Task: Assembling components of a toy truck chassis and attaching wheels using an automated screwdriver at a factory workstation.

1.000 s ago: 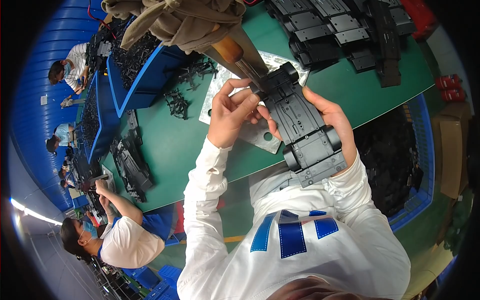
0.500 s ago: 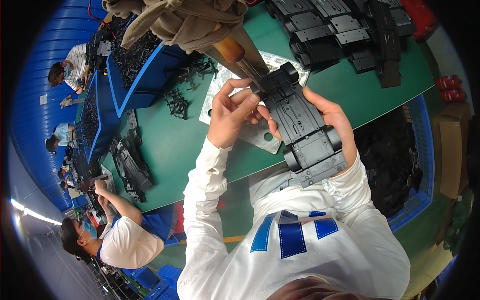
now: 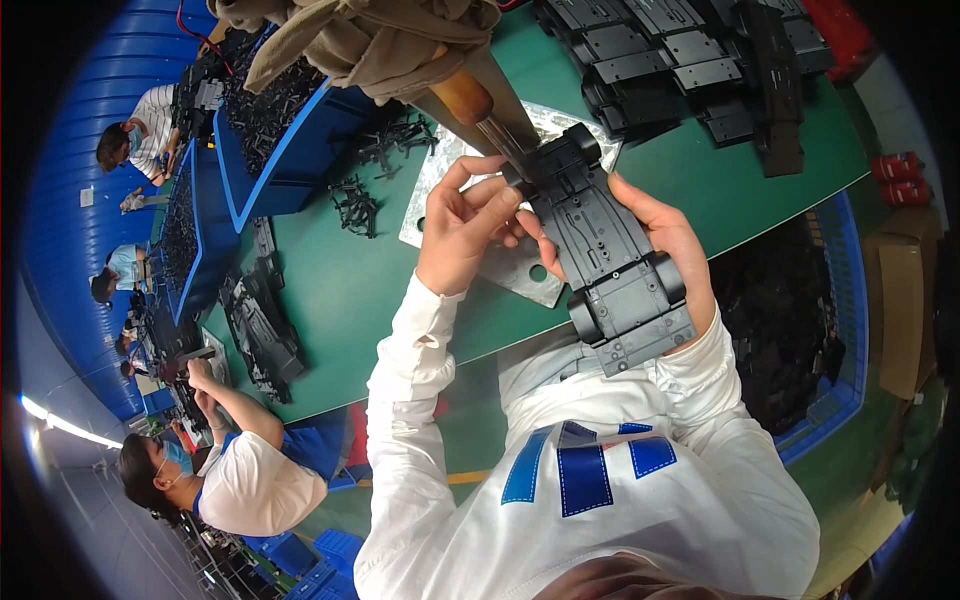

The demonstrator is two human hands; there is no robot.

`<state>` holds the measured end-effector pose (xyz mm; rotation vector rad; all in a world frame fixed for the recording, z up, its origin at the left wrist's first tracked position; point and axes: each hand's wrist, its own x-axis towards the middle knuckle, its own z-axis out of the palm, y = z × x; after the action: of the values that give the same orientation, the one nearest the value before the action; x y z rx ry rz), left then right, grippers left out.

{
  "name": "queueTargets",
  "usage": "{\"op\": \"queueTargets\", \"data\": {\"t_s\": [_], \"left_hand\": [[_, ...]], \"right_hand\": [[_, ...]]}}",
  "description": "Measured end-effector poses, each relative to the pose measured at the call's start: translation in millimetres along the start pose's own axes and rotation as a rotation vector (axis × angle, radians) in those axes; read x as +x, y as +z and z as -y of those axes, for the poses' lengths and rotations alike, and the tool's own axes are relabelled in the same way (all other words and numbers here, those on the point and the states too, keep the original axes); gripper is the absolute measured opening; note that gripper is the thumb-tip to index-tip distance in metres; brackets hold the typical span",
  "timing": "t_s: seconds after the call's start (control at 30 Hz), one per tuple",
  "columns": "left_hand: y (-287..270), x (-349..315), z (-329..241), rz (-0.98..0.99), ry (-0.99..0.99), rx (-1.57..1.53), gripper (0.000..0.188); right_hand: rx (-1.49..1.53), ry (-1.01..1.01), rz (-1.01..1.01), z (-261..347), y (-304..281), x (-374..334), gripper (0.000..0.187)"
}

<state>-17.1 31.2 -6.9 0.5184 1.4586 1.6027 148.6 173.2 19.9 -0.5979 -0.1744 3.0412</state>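
A long black plastic toy-car chassis is held tilted over the near edge of the green table, with black rounded wheel housings at its corners. My right hand grips it along the right side, thumb on top and the other fingers hidden underneath. At its far left corner, my left hand has the thumb and curled fingers closed on the edge. Directly beside those fingertips, the metal shaft of an orange-handled tool comes down to the chassis corner. Whether its tip touches is hard to see.
Brown cloth wraps the tool's upper part. Under the chassis lies a silvery metal plate. Black chassis are piled far right; small black parts and blue bins sit left. A co-worker works at left.
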Motion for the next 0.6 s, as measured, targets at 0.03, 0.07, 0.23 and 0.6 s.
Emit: {"op": "queueTargets", "data": {"t_s": [0.03,0.07,0.23,0.6], "left_hand": [[0.1,0.3,0.3,0.000,-0.003,-0.004,0.033],[0.3,0.5,0.6,-0.001,-0.006,-0.008,0.033],[0.9,0.9,0.5,0.001,-0.007,-0.016,0.033],[1.2,1.0,-0.6,0.001,-0.007,-0.005,0.033]], "right_hand": [[-0.004,-0.004,-0.003,0.1,0.0,0.0,0.053],[-0.004,-0.005,-0.004,0.4,-0.7,0.3,0.053],[-0.026,-0.016,-0.009,0.3,-0.1,-0.3,0.053],[-0.010,-0.003,0.006,0.9,-3.5,1.7,0.052]]}}
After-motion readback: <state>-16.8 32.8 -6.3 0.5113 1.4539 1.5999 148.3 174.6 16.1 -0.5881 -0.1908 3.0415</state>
